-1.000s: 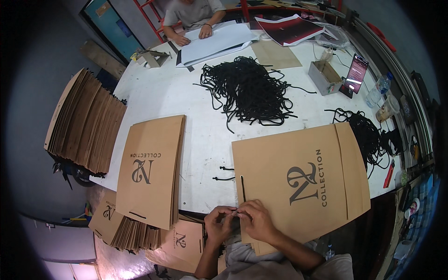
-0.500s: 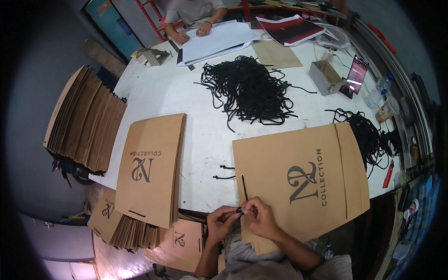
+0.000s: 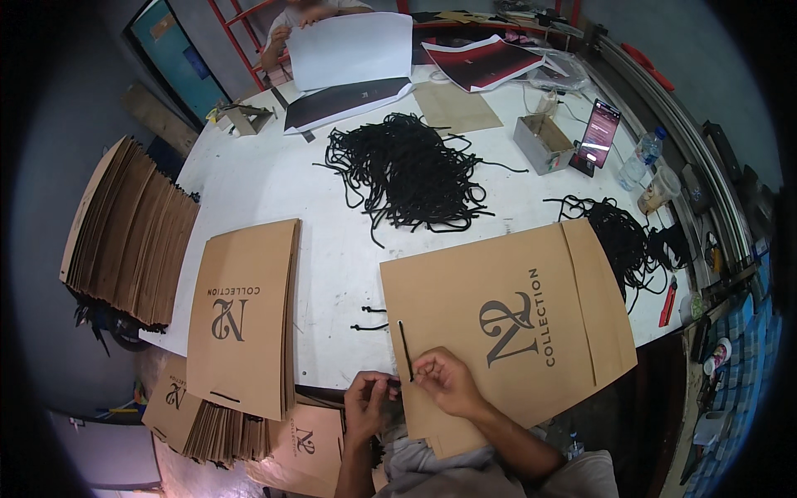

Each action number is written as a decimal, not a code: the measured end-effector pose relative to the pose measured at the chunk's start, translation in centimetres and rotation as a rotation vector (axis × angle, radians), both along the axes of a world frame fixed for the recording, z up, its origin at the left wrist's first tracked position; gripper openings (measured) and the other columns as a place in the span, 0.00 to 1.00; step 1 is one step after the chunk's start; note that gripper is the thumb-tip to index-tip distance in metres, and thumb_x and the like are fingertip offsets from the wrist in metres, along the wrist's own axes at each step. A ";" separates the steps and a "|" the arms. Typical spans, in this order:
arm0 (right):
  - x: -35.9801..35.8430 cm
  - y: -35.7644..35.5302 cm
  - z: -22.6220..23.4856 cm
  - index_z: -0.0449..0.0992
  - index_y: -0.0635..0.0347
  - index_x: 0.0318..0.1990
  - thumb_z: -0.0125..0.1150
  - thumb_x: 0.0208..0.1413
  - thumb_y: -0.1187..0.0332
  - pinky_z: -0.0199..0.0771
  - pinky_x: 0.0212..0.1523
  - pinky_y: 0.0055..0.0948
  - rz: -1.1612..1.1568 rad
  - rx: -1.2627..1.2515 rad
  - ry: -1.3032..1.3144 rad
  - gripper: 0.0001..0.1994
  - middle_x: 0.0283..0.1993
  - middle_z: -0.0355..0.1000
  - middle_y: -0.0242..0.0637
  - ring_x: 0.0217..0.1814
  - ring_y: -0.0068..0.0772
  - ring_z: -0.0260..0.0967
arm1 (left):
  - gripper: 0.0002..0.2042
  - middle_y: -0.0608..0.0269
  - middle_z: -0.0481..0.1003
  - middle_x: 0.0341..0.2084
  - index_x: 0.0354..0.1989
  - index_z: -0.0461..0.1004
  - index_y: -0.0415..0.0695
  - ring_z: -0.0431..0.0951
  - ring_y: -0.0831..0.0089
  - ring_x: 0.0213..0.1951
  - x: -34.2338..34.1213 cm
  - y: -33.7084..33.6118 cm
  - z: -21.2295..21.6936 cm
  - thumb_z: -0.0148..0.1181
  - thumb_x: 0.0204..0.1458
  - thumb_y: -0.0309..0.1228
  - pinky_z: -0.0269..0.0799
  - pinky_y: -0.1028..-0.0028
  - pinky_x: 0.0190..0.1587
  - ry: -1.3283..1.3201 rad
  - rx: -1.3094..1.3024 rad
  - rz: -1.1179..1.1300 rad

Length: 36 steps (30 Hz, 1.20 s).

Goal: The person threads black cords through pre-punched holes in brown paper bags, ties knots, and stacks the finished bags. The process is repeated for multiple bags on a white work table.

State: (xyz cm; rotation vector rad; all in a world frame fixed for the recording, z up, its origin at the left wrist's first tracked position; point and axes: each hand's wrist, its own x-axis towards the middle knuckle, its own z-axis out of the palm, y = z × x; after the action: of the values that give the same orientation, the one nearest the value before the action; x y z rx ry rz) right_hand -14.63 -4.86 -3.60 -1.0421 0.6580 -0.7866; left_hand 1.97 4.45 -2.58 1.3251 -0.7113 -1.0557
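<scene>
A brown paper bag (image 3: 448, 307) lies flat on the table's near edge, dark printing on its face. Along its left side runs a black cord (image 3: 405, 344), and two knotted cord ends poke out beyond that edge. At the bag's lower left edge my left hand (image 3: 365, 405) is closed, thumb and fingers pinching a dark bit of cord. My right hand (image 3: 450, 386) rests over the bag with curled fingertips closed at the lower end of the cord on its face. Those fingertips partly hide the cord there.
A heap of black cords (image 3: 407, 174) lies mid-table, a smaller bunch (image 3: 618, 241) at right. Stacked bags (image 3: 241, 315) stand left, with a taller pile (image 3: 124, 232) beyond. A box (image 3: 544, 145), phone (image 3: 598, 133), bottle (image 3: 639, 158) and red cutter (image 3: 667, 303) line the right. Someone opposite handles a sheet (image 3: 353, 50).
My hands have come apart; the right is now over the bag's face, the left by its edge. The person opposite has raised the white sheet. The whole view has shifted slightly.
</scene>
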 end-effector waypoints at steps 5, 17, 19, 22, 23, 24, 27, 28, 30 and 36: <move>1.2 1.2 2.9 0.80 0.63 0.45 0.63 0.56 0.82 0.74 0.36 0.26 -0.036 -0.563 0.434 0.10 0.42 0.70 0.38 0.36 0.27 0.72 | 0.05 0.50 0.81 0.40 0.44 0.72 0.34 0.82 0.69 0.39 0.8 0.3 -0.2 0.56 0.67 0.25 0.80 0.69 0.45 0.010 -0.050 0.007; 1.5 0.8 3.4 0.80 0.68 0.41 0.62 0.54 0.79 0.76 0.43 0.39 -0.051 -0.562 0.473 0.07 0.42 0.70 0.46 0.42 0.48 0.74 | 0.05 0.47 0.80 0.41 0.42 0.73 0.34 0.83 0.66 0.36 0.8 -0.5 -0.9 0.58 0.65 0.24 0.83 0.66 0.45 0.207 -0.035 0.039; 1.8 1.3 3.7 0.80 0.68 0.39 0.63 0.52 0.79 0.76 0.43 0.40 -0.042 -0.624 0.507 0.06 0.40 0.70 0.45 0.43 0.48 0.73 | 0.05 0.47 0.80 0.40 0.40 0.74 0.33 0.82 0.66 0.35 0.7 0.4 -0.5 0.59 0.64 0.23 0.82 0.67 0.43 0.259 -0.036 0.068; 2.4 1.5 3.1 0.80 0.66 0.36 0.63 0.47 0.79 0.74 0.43 0.42 -0.039 -0.821 0.563 0.07 0.39 0.69 0.44 0.43 0.48 0.72 | 0.04 0.47 0.80 0.40 0.38 0.77 0.33 0.82 0.66 0.34 0.4 1.9 0.4 0.61 0.63 0.22 0.81 0.68 0.42 0.316 -0.089 0.071; 2.3 1.2 2.9 0.80 0.65 0.35 0.63 0.44 0.79 0.73 0.43 0.42 -0.026 -0.898 0.602 0.08 0.38 0.69 0.43 0.43 0.48 0.71 | 0.04 0.46 0.81 0.41 0.38 0.77 0.33 0.82 0.66 0.35 0.2 2.8 0.7 0.60 0.63 0.22 0.81 0.68 0.44 0.310 -0.131 0.049; 2.4 1.1 2.7 0.80 0.63 0.34 0.63 0.42 0.79 0.73 0.43 0.43 -0.020 -0.977 0.634 0.09 0.38 0.69 0.43 0.43 0.48 0.70 | 0.04 0.44 0.81 0.42 0.38 0.78 0.33 0.82 0.66 0.37 0.3 3.5 1.1 0.60 0.63 0.21 0.81 0.67 0.45 0.295 -0.176 0.022; 2.7 1.3 2.5 0.79 0.60 0.31 0.61 0.36 0.78 0.71 0.44 0.44 -0.032 -1.013 0.640 0.10 0.38 0.69 0.42 0.42 0.47 0.69 | 0.05 0.49 0.80 0.37 0.34 0.78 0.35 0.80 0.67 0.34 -0.2 5.0 2.2 0.64 0.61 0.24 0.79 0.67 0.40 0.265 -0.168 0.065; 2.7 1.4 2.9 0.80 0.63 0.35 0.64 0.44 0.81 0.73 0.45 0.46 -0.013 -0.993 0.665 0.09 0.39 0.72 0.43 0.42 0.48 0.72 | 0.06 0.48 0.80 0.39 0.37 0.77 0.35 0.80 0.67 0.35 0.1 4.9 1.5 0.63 0.63 0.25 0.79 0.68 0.41 0.187 -0.194 0.080; 2.2 0.5 4.2 0.80 0.65 0.43 0.67 0.48 0.78 0.73 0.52 0.45 0.081 -0.821 0.546 0.13 0.45 0.74 0.45 0.48 0.50 0.73 | 0.06 0.49 0.81 0.39 0.39 0.77 0.34 0.81 0.68 0.35 0.4 3.9 1.8 0.63 0.63 0.26 0.79 0.69 0.41 0.048 -0.107 0.146; -7.6 -3.0 3.2 0.70 0.65 0.64 0.74 0.52 0.66 0.62 0.71 0.53 -0.259 -0.892 0.766 0.32 0.64 0.70 0.54 0.68 0.55 0.67 | 0.08 0.56 0.83 0.39 0.45 0.77 0.36 0.80 0.76 0.36 2.4 3.8 0.4 0.63 0.63 0.27 0.76 0.74 0.42 -0.384 0.178 0.116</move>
State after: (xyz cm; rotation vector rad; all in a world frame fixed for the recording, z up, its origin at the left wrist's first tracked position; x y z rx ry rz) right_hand -22.18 -7.83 -0.37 -2.1582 1.1455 -0.9240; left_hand 4.39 8.24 -2.19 1.7282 -0.8249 -0.7916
